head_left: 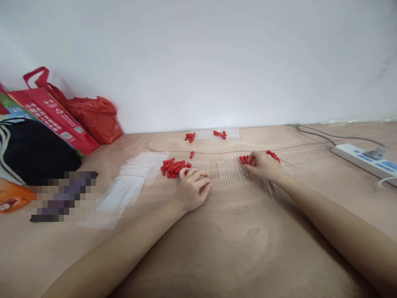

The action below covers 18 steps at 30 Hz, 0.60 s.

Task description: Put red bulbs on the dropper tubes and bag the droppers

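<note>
My left hand [192, 189] lies with curled fingers at the right edge of a pile of red rubber bulbs [173, 166]; its fingertips hide whatever they may hold. Just beyond it, thin glass tubes [201, 164] lie side by side. My right hand [262, 166] is closed, with thumb and forefinger pinched at a red rubber bulb [242, 160] among several more. A row of glass tubes [229, 169] lies to its left. Under and beside this hand are finished-looking droppers [273, 155], red bulbs fitted on clear tubes, partly covered by the hand.
Clear zip bags [124, 194] are stacked at left, near a pixelated dark object [65, 196]. A black bag [37, 149], a red carrier bag [93, 116] and an orange packet [15, 196] stand farther left. A bag with droppers [203, 134] lies by the wall; a power strip [366, 159] is at right.
</note>
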Available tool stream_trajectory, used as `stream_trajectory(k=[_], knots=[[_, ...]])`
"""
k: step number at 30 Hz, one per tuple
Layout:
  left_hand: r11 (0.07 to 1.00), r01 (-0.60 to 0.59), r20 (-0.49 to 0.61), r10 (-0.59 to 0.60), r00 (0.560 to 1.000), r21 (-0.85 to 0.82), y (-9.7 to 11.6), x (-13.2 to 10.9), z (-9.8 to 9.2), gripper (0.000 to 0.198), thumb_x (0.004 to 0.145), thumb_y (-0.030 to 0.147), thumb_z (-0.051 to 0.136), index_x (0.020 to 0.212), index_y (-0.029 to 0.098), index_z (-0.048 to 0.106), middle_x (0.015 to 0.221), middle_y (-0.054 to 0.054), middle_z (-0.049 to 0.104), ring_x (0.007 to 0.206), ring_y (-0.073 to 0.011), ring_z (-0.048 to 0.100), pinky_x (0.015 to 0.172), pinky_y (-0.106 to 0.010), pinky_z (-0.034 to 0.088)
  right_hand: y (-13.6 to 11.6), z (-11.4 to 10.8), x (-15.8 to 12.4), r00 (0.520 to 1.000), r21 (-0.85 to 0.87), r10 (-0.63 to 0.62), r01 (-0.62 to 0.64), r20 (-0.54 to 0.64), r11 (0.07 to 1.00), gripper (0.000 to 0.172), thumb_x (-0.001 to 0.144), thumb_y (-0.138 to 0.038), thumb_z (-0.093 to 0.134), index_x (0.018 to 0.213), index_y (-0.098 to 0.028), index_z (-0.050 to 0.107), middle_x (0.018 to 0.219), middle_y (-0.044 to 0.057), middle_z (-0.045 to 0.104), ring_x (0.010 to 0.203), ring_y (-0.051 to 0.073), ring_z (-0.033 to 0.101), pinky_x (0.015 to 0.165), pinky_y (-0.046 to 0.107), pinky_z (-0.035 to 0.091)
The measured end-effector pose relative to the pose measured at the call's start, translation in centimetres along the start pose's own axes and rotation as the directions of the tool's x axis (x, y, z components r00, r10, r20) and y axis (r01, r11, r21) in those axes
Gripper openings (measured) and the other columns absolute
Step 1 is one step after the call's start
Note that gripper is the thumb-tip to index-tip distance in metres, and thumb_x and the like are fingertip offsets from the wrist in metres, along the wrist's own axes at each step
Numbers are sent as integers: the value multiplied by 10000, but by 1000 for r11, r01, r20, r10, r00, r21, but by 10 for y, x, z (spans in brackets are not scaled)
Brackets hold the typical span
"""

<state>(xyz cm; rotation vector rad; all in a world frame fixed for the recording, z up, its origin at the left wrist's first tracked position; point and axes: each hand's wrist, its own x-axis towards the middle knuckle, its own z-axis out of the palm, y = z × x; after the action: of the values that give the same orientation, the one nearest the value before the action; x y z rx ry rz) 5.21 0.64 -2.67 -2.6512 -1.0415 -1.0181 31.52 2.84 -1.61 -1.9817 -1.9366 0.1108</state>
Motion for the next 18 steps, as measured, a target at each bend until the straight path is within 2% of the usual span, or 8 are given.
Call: stream_trajectory(k=[5, 9, 14, 18], knots=[[995, 83, -42, -81, 996, 57, -4, 0, 1, 92, 767, 229, 542, 707, 225, 612, 869, -22, 640, 867, -213, 522, 825, -442, 249, 1, -2, 0, 1000, -54, 16, -16, 2, 998, 120, 701, -272, 491, 765, -197, 559, 710, 36, 648, 688, 178, 583, 520, 238, 338], [977, 185, -109, -174, 979, 106, -7, 1, 1, 67, 730, 249, 580, 678, 206, 571, 854, -30, 619, 844, -224, 514, 792, -431, 269, -4, -4, -3, 999, -106, -26, 29, 30, 994, 150, 693, -209, 458, 746, -212, 599, 713, 30, 659, 718, 186, 591, 514, 236, 335], [947, 274, -140, -252, 958, 166, -12, 3, -1, 85, 713, 277, 592, 696, 204, 552, 842, -40, 604, 830, -239, 502, 749, -411, 293, -10, -4, -6, 999, -224, -39, 43, 25, 974, 213, 734, -297, 434, 743, -204, 625, 747, 65, 665, 746, 223, 602, 501, 253, 346], [907, 345, -139, -320, 937, 240, -34, 15, -2, 132, 700, 308, 588, 786, 208, 584, 840, -59, 613, 846, -270, 497, 730, -418, 304, -17, -4, -9, 999, -315, -20, 30, 35, 949, 241, 752, -306, 427, 763, -187, 636, 760, 103, 663, 732, 255, 608, 507, 282, 371]])
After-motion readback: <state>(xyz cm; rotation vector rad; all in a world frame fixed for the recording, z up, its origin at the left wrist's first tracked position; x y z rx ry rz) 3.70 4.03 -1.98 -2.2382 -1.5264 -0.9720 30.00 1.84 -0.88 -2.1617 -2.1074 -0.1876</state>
